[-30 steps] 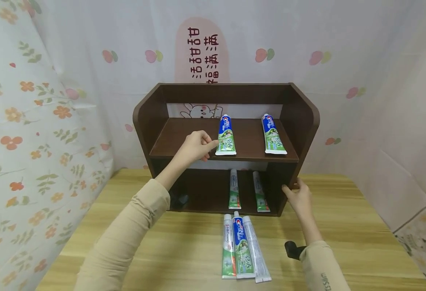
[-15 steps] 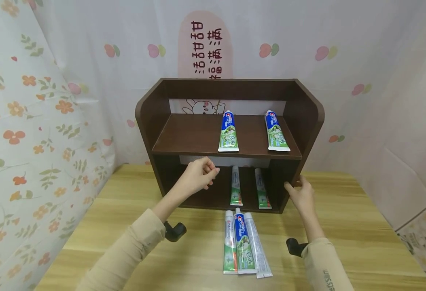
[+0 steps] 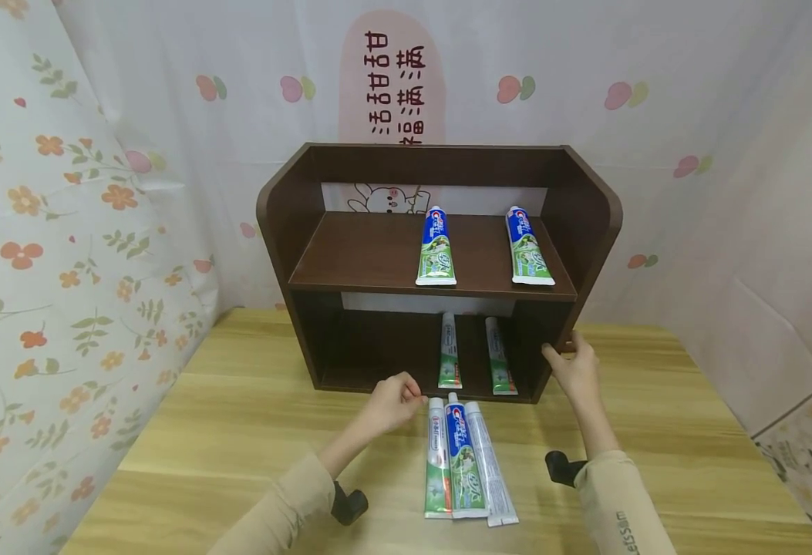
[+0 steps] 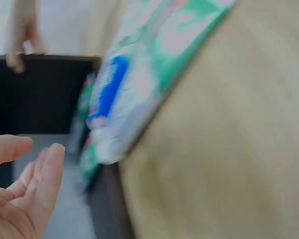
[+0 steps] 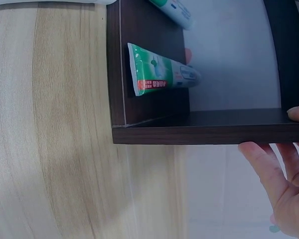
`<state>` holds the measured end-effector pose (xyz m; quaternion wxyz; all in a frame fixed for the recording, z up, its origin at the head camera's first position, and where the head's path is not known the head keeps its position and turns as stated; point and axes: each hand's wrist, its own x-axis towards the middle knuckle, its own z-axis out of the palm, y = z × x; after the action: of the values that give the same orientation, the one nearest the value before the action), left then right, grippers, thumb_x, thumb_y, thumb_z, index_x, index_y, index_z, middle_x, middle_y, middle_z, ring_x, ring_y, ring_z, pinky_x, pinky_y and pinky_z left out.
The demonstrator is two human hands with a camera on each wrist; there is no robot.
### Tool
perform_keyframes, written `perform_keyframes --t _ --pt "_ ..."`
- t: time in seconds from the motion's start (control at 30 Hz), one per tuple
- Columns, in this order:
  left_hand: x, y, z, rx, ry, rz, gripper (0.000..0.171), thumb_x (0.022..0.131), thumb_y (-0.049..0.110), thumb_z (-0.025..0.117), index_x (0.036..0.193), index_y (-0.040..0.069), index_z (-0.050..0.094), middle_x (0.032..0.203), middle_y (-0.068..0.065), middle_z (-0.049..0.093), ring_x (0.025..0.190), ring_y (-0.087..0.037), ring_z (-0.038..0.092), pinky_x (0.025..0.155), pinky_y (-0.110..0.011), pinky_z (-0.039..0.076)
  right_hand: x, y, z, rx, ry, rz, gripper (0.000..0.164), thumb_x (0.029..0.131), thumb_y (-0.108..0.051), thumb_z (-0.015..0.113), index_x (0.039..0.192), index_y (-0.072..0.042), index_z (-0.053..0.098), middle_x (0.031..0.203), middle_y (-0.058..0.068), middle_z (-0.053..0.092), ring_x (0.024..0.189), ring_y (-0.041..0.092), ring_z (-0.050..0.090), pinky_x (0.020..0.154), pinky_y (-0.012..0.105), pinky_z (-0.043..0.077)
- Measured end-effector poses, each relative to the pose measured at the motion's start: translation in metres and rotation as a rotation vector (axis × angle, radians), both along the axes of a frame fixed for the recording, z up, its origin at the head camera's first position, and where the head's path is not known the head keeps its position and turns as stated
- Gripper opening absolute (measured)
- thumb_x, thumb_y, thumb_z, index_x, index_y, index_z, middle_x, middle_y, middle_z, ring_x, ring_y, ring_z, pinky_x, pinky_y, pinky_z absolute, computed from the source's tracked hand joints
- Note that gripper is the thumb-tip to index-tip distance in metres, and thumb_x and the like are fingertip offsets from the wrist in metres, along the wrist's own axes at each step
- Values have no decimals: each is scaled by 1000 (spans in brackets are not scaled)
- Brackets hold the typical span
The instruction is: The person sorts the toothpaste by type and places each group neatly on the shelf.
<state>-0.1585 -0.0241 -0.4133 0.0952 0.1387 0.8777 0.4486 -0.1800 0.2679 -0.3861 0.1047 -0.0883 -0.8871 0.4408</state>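
My left hand point(image 3: 393, 402) hovers just left of the caps of three toothpaste tubes lying side by side on the table. In the left wrist view its thumb and fingers point(image 4: 51, 174) stand apart with nothing between them. The left tube point(image 3: 438, 462) is white and green, the middle tube point(image 3: 466, 462) blue and green, the right tube point(image 3: 492, 470) shows a pale printed back. My right hand point(image 3: 575, 374) grips the right side panel of a dark brown two-tier shelf point(image 3: 371, 289), thumb inside and fingers point(image 5: 266, 172) outside.
On the upper tier lie two blue-and-green toothpaste tubes, a middle one point(image 3: 436, 250) and a right one point(image 3: 530, 250). Below them are two white-and-green tubes, one point(image 3: 450, 354) near the middle, another point(image 3: 499, 358) by the right wall. The wooden table point(image 3: 239, 432) meets a patterned curtain point(image 3: 135, 231).
My left hand has moved away from the middle tube on the upper tier, down and toward me to the tubes on the table. The right hand keeps its grip on the side panel.
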Motion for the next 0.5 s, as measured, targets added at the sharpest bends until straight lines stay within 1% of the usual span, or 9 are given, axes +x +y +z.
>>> perform_keyframes --t 0.07,0.13,0.17,0.27,0.33,0.4,0.5 --pt "5 3 -14 -13 -37 -15 15 81 6 61 92 -1 54 74 -5 55 60 -11 50 50 -20 45 0 0 0 -2 3 -1 38 91 -22 50 119 3 45 113 31 51 82 35 65 56 22 52" --pt "10 5 -25 3 -99 -32 18 79 3 62 93 -3 52 73 -5 53 60 -12 49 50 -20 45 0 0 0 -2 0 4 38 92 -22 49 120 3 45 113 31 51 83 35 65 57 22 52" --pt "13 6 -30 2 -125 -31 20 78 3 63 93 -3 52 73 -5 53 59 -12 49 49 -20 45 0 0 0 -4 -2 5 38 92 -22 49 120 3 44 114 31 51 83 35 65 57 22 52" --pt "18 11 -43 46 -197 -21 25 76 3 66 95 -4 51 75 -8 55 59 -15 52 51 -23 47 -1 0 -1 -8 0 8 38 92 -21 49 120 4 44 114 30 50 83 34 65 56 20 52" --pt "20 15 -51 55 -215 2 30 75 5 68 98 -5 51 81 -10 57 62 -16 54 53 -24 49 -2 0 -2 -9 5 2 37 92 -20 49 119 3 45 113 30 51 82 34 65 55 19 50" --pt "23 19 -57 72 -232 22 40 74 7 71 105 -7 50 87 -13 58 67 -17 57 56 -27 52 -2 1 -2 -10 13 -6 35 91 -20 50 118 3 45 112 30 52 82 35 65 55 19 50" --pt "27 25 -62 48 -206 42 53 72 12 74 114 -8 49 92 -14 61 75 -18 59 62 -29 54 -2 1 -3 -8 15 -9 35 91 -20 50 117 2 46 111 29 52 83 37 64 57 21 51"
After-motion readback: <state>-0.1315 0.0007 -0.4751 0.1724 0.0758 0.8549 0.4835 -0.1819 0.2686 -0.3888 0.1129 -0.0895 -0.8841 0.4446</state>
